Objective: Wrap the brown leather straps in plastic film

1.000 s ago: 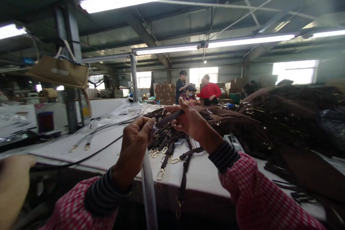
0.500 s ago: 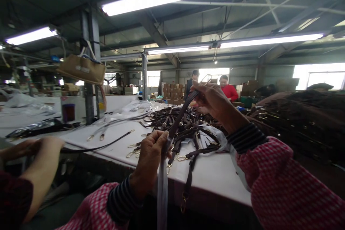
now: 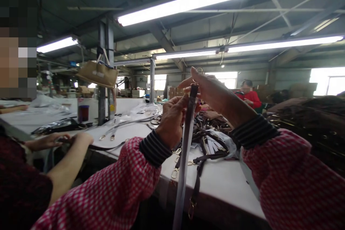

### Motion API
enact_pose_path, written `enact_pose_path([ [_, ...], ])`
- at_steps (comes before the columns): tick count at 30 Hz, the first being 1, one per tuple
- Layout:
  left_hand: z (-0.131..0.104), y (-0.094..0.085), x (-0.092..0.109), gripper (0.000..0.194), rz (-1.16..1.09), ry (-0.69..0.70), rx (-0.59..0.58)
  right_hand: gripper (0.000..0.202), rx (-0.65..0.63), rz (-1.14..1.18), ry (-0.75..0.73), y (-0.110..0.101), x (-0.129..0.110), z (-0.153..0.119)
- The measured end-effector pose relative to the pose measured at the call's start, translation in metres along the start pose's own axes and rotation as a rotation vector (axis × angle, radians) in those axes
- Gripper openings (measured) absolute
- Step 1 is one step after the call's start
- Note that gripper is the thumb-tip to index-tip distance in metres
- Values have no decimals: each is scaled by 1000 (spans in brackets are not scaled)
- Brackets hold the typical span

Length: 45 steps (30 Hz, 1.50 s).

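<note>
A dark brown strap (image 3: pixel 192 100) hangs upright in front of me, its lower length inside a narrow clear plastic sleeve (image 3: pixel 182 172). My left hand (image 3: pixel 172 120) is closed around the strap and sleeve just below the strap's top end. Above it, my right hand (image 3: pixel 215 91) is closed at that top end, by a gold metal clasp (image 3: pixel 199 70); its exact finger contact is partly hidden. Behind my hands lies a tangled pile of similar straps (image 3: pixel 207 133) with gold clasps. One loose strap (image 3: pixel 197 183) dangles over the table's front edge.
The white table (image 3: pixel 215 179) runs under the pile. To my left, a co-worker's arm (image 3: pixel 67 158) works with another strap. A dark brown heap (image 3: pixel 309 125) rises at right. A tan bag (image 3: pixel 97 73) hangs from a post (image 3: pixel 101 104).
My left hand has slid up the strap, bringing the plastic sleeve up to near its top end, close to my right hand. The view has shifted leftward, showing more of the co-worker.
</note>
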<state>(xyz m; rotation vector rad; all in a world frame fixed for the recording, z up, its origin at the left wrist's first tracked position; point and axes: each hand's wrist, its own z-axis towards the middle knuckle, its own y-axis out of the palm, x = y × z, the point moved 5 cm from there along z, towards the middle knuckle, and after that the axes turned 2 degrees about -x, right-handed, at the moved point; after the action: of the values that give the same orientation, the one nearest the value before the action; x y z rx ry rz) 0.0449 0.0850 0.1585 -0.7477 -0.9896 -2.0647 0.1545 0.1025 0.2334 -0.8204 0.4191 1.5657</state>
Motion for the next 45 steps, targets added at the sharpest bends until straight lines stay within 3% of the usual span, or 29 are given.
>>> enact_pose_path([
  [9,11,5,-5,13,-71,13,-16,60,-134,148,129,2,16,-14],
  [12,17,9,-3,15,-75,26,-14,58,-113,159,126,2,17,-13],
  [20,43,45,43,21,-77,217,-112,37,61,192,-101,-2,-26,5],
  [24,45,55,48,24,-66,247,-146,22,81,276,-135,-5,-31,4],
  [28,40,54,37,19,-64,240,-105,14,142,276,-101,-8,-18,-4],
  [33,35,53,26,18,-86,219,-76,22,149,243,-36,-6,-8,-11],
  [39,32,51,28,18,-111,179,-107,34,255,124,-125,-10,-1,-16],
  [42,27,43,26,12,-78,128,-120,41,235,53,-158,-10,4,-18],
  [45,25,36,22,8,-38,70,-149,43,142,138,-82,-8,15,-19],
])
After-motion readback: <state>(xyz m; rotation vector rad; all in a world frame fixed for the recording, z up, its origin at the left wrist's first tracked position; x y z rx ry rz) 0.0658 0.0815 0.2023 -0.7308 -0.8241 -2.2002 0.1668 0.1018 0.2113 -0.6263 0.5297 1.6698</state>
